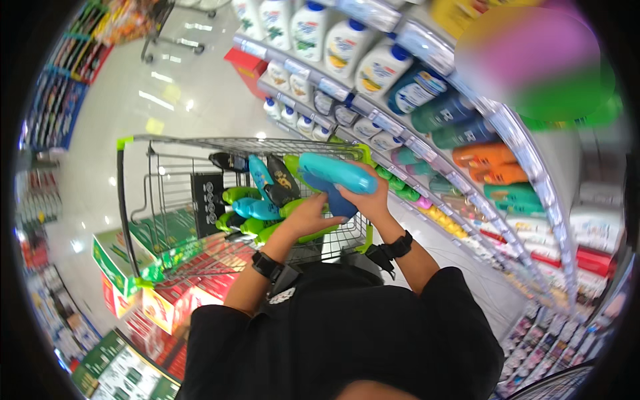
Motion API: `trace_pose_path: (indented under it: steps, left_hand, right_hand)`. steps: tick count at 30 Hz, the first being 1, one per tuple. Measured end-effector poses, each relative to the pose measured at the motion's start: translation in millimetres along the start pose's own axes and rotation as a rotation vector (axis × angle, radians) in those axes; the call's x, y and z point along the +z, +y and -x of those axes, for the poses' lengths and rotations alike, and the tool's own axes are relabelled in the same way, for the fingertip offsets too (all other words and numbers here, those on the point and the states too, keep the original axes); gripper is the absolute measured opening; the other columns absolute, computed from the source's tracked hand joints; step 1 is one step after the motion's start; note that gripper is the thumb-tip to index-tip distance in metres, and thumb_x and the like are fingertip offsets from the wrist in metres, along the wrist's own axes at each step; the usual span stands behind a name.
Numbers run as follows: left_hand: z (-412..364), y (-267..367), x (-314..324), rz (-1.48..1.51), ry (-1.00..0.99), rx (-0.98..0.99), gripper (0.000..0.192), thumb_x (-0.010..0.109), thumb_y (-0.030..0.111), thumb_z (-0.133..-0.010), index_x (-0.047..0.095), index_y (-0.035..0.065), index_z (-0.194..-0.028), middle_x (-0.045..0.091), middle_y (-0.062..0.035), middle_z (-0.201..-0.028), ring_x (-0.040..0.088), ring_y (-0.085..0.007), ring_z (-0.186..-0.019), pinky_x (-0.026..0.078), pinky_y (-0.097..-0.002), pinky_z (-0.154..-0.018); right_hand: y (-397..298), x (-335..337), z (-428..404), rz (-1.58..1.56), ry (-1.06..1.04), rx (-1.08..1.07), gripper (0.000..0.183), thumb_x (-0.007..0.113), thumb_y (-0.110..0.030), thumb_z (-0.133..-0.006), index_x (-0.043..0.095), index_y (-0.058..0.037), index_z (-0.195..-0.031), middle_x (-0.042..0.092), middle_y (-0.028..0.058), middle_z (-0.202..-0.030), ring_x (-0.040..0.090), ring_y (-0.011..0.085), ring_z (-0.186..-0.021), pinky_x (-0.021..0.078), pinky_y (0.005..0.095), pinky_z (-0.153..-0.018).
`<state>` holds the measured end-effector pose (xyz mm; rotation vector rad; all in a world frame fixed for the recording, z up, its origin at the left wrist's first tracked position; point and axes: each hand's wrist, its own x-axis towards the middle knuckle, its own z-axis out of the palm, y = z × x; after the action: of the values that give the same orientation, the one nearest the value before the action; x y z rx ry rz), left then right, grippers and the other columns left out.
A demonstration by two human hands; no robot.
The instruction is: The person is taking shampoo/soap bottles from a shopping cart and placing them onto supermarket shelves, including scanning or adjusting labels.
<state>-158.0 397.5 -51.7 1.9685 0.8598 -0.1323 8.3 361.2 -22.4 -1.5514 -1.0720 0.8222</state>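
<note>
Above the near right corner of a wire shopping cart, my right hand grips a turquoise plastic bottle and a dark blue bottle held together. My left hand is beside the dark blue bottle, its fingers spread; whether its fingertips touch the bottle, I cannot tell. Several green bottles, light blue bottles and black bottles lie in the cart under and left of my hands. A black panel with white symbols stands in the basket's left part.
Shelves along the right carry white bottles, orange bottles and other bottles behind a price-label rail. Stacked green and red cartons stand at the cart's lower left. Glossy floor shows beyond the cart.
</note>
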Motion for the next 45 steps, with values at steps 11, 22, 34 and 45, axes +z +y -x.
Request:
trace_pose_path:
  steps: [11, 22, 34, 45]
  left_hand:
    - [8.3, 230.1, 179.5, 1.782, -0.334, 0.115, 0.032, 0.058, 0.009, -0.077, 0.053, 0.0001, -0.108, 0.056, -0.011, -0.11, 0.05, -0.0228, -0.105, 0.036, -0.0355, -0.093]
    - [-22.6, 431.8, 344.1, 1.719, -0.709, 0.189, 0.049, 0.053, 0.009, -0.067, 0.047, -0.001, -0.115, 0.053, -0.0126, -0.115, 0.049, -0.0271, -0.11, 0.034, -0.0419, -0.097]
    - [13.2, 611.0, 443.3, 0.199, -0.743, 1.069, 0.041, 0.054, -0.002, -0.078, 0.043, 0.0026, -0.117, 0.05, -0.0102, -0.112, 0.048, -0.019, -0.105, 0.039, -0.0319, -0.088]
    - [20.4, 639.3, 508.2, 0.14, -0.601, 0.89, 0.048, 0.063, 0.014, -0.076, 0.04, -0.0004, -0.116, 0.053, -0.0095, -0.102, 0.053, -0.0196, -0.094, 0.041, -0.033, -0.083]
  right_hand:
    - [-52.9, -265.0, 183.4, -0.129, 0.499, -0.245, 0.039, 0.072, -0.009, -0.061, 0.059, -0.0018, -0.098, 0.064, 0.0072, -0.088, 0.06, 0.0127, -0.077, 0.0485, 0.027, -0.07]
    - [-42.6, -524.7, 419.7, 0.001, 1.029, -0.156, 0.046, 0.076, -0.015, -0.06, 0.057, -0.0016, -0.099, 0.062, 0.0067, -0.087, 0.059, 0.0167, -0.079, 0.0478, 0.0307, -0.073]
    - [-71.1, -610.6, 518.7, -1.015, 0.948, -0.405, 0.041, 0.071, -0.009, -0.067, 0.053, -0.0011, -0.104, 0.06, 0.0056, -0.095, 0.058, 0.0142, -0.084, 0.0474, 0.03, -0.076]
    - [-76.4, -638.7, 567.5, -0.483, 1.154, -0.318, 0.047, 0.074, -0.013, -0.064, 0.054, -0.0049, -0.106, 0.058, 0.0022, -0.094, 0.054, 0.0114, -0.086, 0.0441, 0.0276, -0.079]
